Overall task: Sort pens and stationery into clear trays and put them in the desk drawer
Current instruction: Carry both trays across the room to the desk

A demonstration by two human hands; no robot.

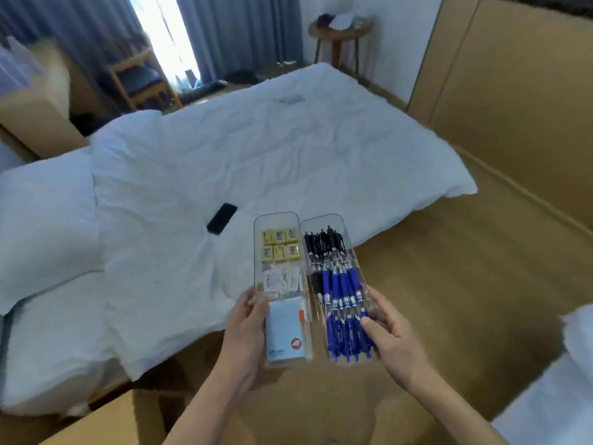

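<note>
Head: left tray [276,217] holds yellow boxes [281,246], right tray [322,218] pens [344,300].

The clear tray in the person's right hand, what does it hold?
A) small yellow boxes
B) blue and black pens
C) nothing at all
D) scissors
B: the right hand grips a pen tray full of blue and black pens; the yellow boxes sit in the other tray, held by the left hand.
</note>
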